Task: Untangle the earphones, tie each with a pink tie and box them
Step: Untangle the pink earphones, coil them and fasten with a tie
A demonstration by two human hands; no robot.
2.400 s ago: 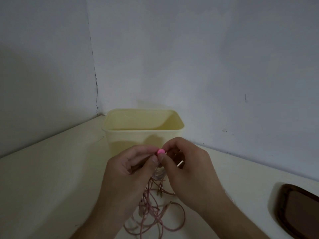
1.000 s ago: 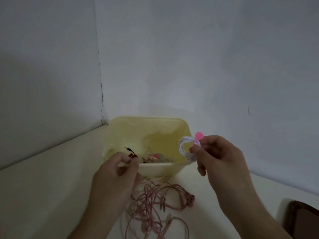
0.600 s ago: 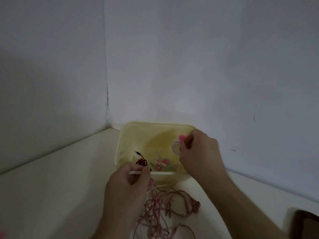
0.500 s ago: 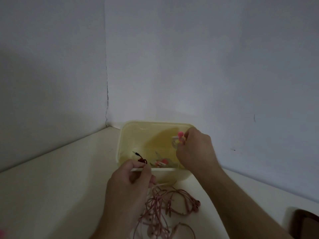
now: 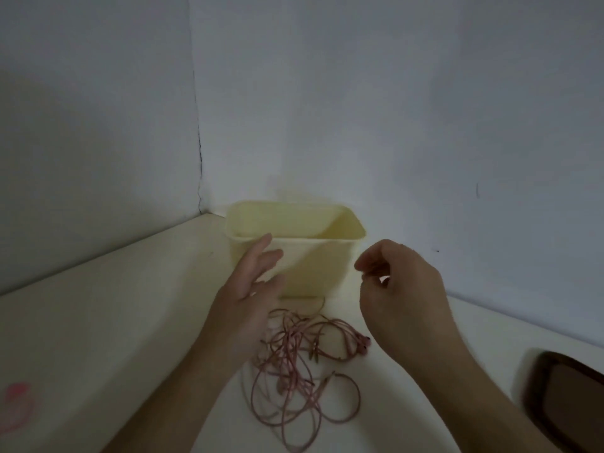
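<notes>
A pale yellow plastic box (image 5: 320, 266) stands upright near the wall corner; its inside is hidden from this angle. A tangle of pink earphone cable (image 5: 300, 364) lies on the cream table in front of it. My left hand (image 5: 248, 302) hovers with straight, spread fingers just in front of the box's left wall, above the tangle's left side. My right hand (image 5: 398, 295) hangs to the right of the box with loosely curled fingers and holds nothing. The white earphone bundle with its pink tie is out of sight.
A dark brown tray or lid (image 5: 568, 400) lies at the right edge of the table. A blurred pink thing (image 5: 16, 407) sits at the far left edge. White walls meet in a corner behind the box.
My right hand let the tied white earphones go into the box and drew back empty. My left hand released the box rim and opened. The box now stands upright.
</notes>
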